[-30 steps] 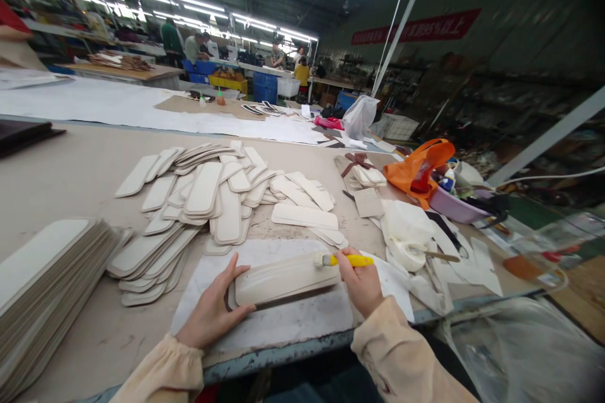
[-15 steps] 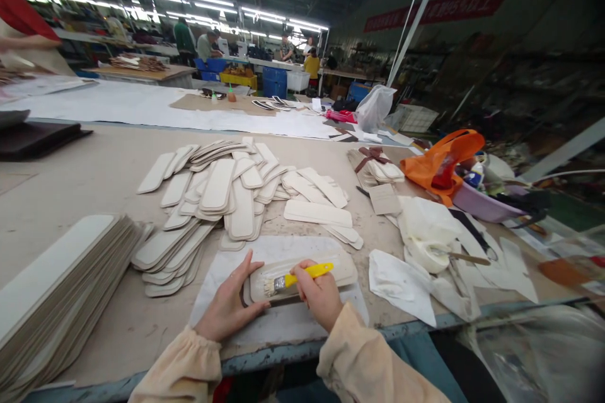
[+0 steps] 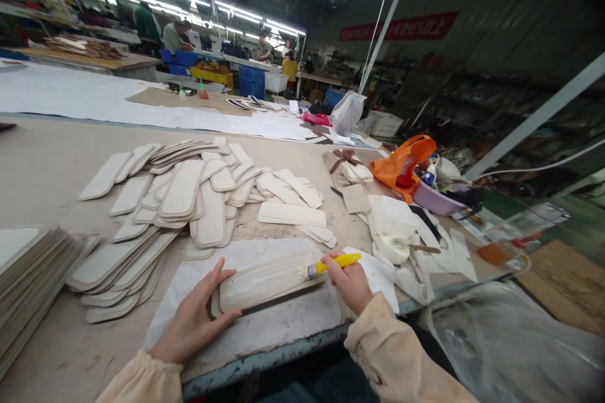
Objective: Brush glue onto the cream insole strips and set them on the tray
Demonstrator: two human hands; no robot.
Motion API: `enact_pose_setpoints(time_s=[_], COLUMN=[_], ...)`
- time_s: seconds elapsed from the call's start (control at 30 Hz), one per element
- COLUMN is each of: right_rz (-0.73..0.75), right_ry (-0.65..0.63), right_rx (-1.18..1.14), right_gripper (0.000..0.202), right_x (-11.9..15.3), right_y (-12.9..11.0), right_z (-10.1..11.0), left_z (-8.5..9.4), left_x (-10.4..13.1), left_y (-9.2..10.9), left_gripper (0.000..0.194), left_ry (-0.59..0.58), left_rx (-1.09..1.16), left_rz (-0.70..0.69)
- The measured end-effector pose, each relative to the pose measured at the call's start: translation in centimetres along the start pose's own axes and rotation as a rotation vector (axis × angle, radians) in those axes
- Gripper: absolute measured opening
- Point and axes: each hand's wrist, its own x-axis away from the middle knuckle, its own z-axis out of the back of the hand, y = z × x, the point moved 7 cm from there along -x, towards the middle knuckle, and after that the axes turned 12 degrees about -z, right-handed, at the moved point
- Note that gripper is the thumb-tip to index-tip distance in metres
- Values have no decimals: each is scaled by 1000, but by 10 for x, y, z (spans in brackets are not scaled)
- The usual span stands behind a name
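Note:
On white paper (image 3: 302,321) lies a small stack of pale, round-ended flat pieces (image 3: 265,280), its top wet and streaked. My left hand (image 3: 193,315) grips the stack's left end, thumb on the near side and index finger at the far corner. A flat paintbrush (image 3: 347,260) with a yellow handle is pinched in my right hand (image 3: 352,283). Its whitish bristles touch the top piece near the right end. Behind the stack spreads a loose heap of similar pieces (image 3: 182,189).
A tall stack of pieces (image 3: 33,289) stands at left. To the right are a whitish tub (image 3: 394,242) with a stick across it, a tied bundle (image 3: 350,170), an orange bag (image 3: 404,164) and a lilac basin (image 3: 437,198). People work in the background.
My right hand has drawn the brush rightwards along the top piece, from near the left end to near the right end. My left hand keeps its hold; the view has swung right.

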Motion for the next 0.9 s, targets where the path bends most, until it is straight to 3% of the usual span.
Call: enact_pose_setpoints(time_s=[0.17,0.3,0.4,0.53,0.6,0.7,0.8,0.9], right_rz=[112,346,486,423,432,580,724,580], right_ry=[145,260,208,66,28,-55,-171,-248], right_rx=[233,433,635,983,1045,971,708,269], right_gripper=[27,24,19,12,10,7,11,16], right_x=[-2,18,33,42,50,73,97,95], right_y=[-7,-31,-43,-37,-40,-56,-75,-82], right_z=[33,34,3,-55,-78,-107,-119,-110], left_z=[-3,-3,-3,-2,-3,-4,-5,-4], left_x=[2,3,2,2,2,2,2,1], left_y=[-5,-5,-2,-1,-2,-4,-7,-5], left_gripper=[89,91,89,86,86,87,89,89], left_ry=[-23,-15,-22,-18,-18,-30,-26,-4], left_rx=[-17,-10,-32,-45,-42,-31,6,47], left_rz=[1,-6,-19,-16,-17,-9,5,6])
